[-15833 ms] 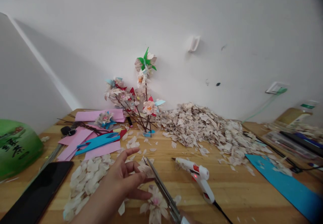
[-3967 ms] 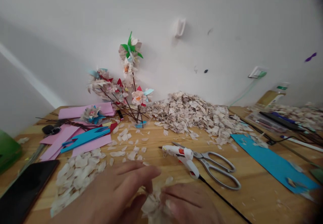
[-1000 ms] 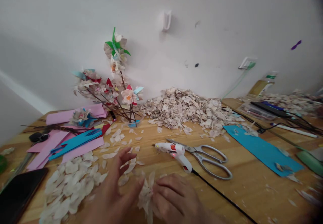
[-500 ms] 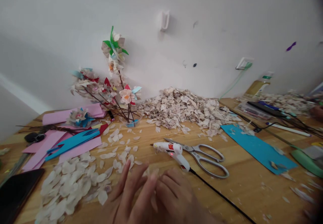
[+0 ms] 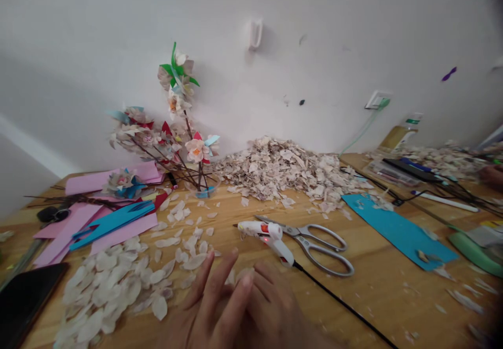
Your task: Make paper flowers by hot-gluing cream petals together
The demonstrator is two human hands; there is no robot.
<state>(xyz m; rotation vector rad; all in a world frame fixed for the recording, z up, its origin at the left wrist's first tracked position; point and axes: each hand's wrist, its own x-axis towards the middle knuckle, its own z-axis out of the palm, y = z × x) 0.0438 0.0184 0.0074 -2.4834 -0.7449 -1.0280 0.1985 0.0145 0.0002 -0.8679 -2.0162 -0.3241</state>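
Note:
At the front edge my left hand [image 5: 214, 302] and my right hand [image 5: 271, 299] are pressed close together. Two fingers of the left stretch forward, while its index finger bends in against the right hand. The right hand's fingers are curled. A sliver of something pale, perhaps a petal, peeks out between them; the fingers hide the rest. Just beyond lies a white glue gun [image 5: 261, 228] with a red light lit, its nozzle to the left. Silver-handled scissors [image 5: 310, 239] rest against it. Loose pale petals [image 5: 106, 286] are heaped left of my hands.
Petal flowers on twigs [image 5: 200, 155] stand in a small clear cup. Behind is a large petal pile [image 5: 291, 171]. Pink paper [image 5: 113, 176], blue strips [image 5: 118, 223] and a phone [image 5: 31, 302] lie left; a blue sheet [image 5: 396, 228] and a black cord [image 5: 338, 299] lie right.
My hands have shifted slightly and closed up, so the petal seen between them before is now mostly hidden. The view has moved a little; the glue gun and scissors stay put.

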